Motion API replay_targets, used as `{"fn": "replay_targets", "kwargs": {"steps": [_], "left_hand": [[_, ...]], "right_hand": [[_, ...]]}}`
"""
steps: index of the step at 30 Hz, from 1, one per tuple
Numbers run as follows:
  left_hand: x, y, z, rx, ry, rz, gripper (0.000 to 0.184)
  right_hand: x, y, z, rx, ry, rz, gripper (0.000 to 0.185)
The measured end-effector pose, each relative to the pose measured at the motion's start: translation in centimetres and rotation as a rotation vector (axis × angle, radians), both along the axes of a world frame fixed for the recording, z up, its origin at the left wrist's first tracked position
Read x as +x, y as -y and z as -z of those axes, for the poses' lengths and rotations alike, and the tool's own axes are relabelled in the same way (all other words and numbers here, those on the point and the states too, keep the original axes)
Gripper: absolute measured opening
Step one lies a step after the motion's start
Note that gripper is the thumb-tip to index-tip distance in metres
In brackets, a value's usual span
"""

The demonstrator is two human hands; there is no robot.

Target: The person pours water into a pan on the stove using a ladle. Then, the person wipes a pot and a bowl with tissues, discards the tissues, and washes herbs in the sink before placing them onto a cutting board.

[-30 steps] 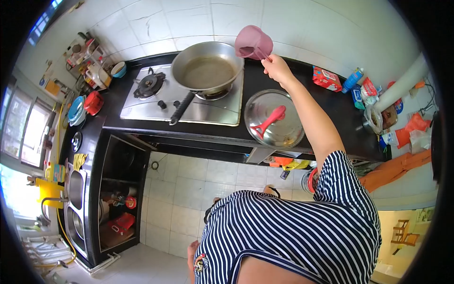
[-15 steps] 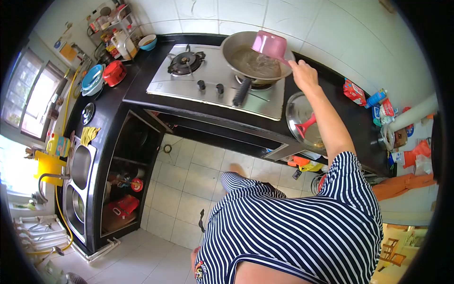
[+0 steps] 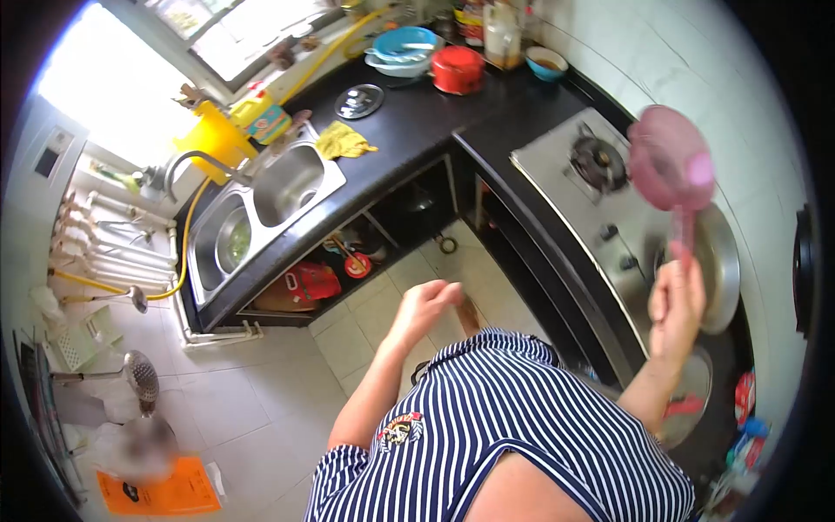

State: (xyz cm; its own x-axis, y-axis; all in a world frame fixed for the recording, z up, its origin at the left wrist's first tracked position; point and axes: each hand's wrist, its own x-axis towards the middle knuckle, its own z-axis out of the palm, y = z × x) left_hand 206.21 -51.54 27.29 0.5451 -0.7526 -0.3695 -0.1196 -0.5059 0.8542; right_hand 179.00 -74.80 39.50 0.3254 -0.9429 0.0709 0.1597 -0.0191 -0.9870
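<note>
My right hand (image 3: pixel 676 306) is closed around the handle of a pink plastic water dipper (image 3: pixel 665 161). The dipper is raised over the stove, its bowl blurred and its inside facing me, holding no visible water. Behind it, partly hidden by my hand, a wok (image 3: pixel 724 261) sits on the right burner. My left hand (image 3: pixel 426 309) hangs in the air in front of my body with its fingers loosely curled and nothing visible in them. A glass lid (image 3: pixel 696 383) with a red handle lies on the counter below my right forearm.
Left of the wok is a second burner (image 3: pixel 598 158) on the steel stove. A double sink (image 3: pixel 291 184) with a curved faucet (image 3: pixel 204 157) is at left. A yellow cloth (image 3: pixel 344 139), metal lid (image 3: pixel 359 102), red pot (image 3: pixel 457 70) and blue basin (image 3: pixel 405 43) line the counter.
My view has swung left toward the sink. The dipper, earlier tipped over the wok with water falling from it, is now lifted away. My left hand has come up into view.
</note>
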Motion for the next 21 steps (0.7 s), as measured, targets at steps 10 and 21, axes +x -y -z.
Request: {"fn": "replay_targets", "kwargs": {"steps": [10, 21], "left_hand": [[11.6, 1.8, -3.4, -0.652, -0.668, -0.559, 0.04], [31.7, -25.3, 3.4, -0.821, -0.482, -1.278, 0.025]], "right_hand": [[33.5, -9.5, 9.0, 0.267, -0.187, -1.076, 0.032], [58.7, -17.8, 16.4, -0.507, -0.544, -1.484, 0.041]]}}
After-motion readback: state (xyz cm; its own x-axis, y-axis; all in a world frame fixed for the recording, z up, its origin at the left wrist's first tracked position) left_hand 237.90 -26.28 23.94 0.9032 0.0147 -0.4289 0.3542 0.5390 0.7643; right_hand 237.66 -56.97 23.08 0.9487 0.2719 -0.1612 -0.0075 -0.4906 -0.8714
